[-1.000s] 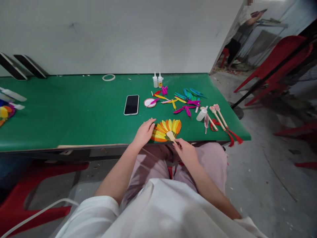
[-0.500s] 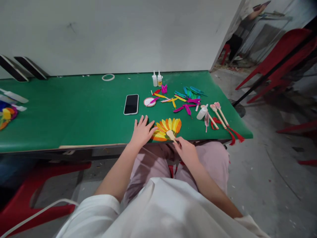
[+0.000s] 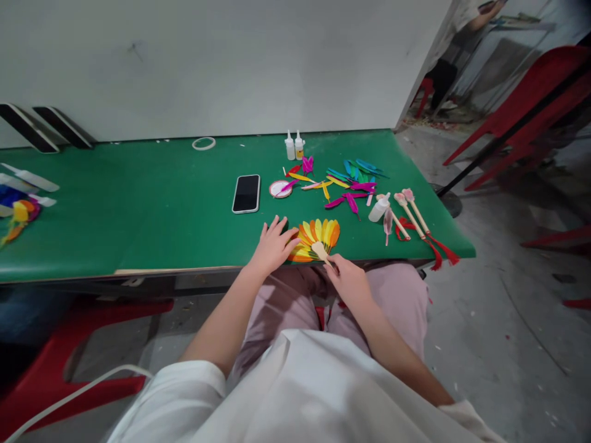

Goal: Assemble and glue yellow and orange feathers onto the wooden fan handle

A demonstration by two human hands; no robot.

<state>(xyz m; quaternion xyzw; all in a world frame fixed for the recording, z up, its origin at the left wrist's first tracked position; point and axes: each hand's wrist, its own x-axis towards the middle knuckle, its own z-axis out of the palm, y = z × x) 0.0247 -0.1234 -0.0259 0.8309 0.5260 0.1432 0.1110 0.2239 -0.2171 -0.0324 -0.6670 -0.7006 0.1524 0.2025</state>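
Observation:
A small feather fan (image 3: 327,232) with yellow and orange feathers spreads out at the front edge of the green table (image 3: 138,215). Its pale wooden handle (image 3: 320,250) points down toward me, and the fingers of my right hand (image 3: 349,277) are closed around the lower end. My left hand (image 3: 273,248) lies at the fan's left side with its fingers stretched out. Its thumb and index finger reach over the leftmost feathers and hide part of them. Behind the fan are loose magenta feathers (image 3: 353,203), yellow feathers (image 3: 325,191) and blue feathers (image 3: 369,167).
A phone (image 3: 246,194) and a round dish (image 3: 280,189) lie behind my hands. Two glue bottles (image 3: 294,147) stand at the back; another bottle (image 3: 379,209) leans near wooden handles (image 3: 417,212) with red tassels (image 3: 446,251). Red chairs (image 3: 517,117) and a seated person (image 3: 455,46) are at right.
My left hand has shifted slightly to the right, further over the fan's left feathers. My right hand keeps its hold on the handle. The view has moved a little.

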